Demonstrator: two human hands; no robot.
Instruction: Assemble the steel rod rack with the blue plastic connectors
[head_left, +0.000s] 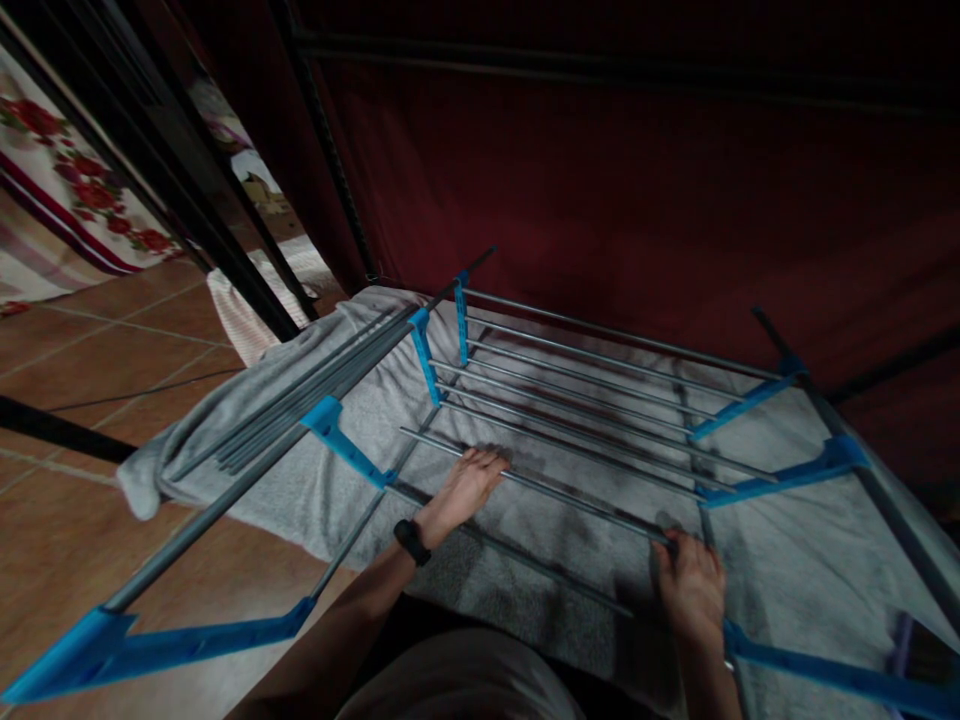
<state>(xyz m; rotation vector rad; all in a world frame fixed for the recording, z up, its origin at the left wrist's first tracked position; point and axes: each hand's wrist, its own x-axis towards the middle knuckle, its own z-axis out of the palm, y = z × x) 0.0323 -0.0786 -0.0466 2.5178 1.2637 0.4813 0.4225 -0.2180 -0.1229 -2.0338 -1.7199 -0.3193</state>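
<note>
A thin grey metal tube runs between my two hands, low over the grey blanket. My left hand, with a dark band on the wrist, is closed on it near its left end, which sticks out free. At its right end my right hand grips the tube, the fingers partly hiding that end. Around my hands lies a rack frame of grey tubes, joined by blue plastic brackets. Several crossbars span its far half. Another tube lies nearer to me, beneath my left forearm.
Several loose grey tubes lie bunched on the blanket at the left. A dark red curtain hangs behind. Dark metal posts stand at the left above a tiled floor. Floral cloth hangs at the far left.
</note>
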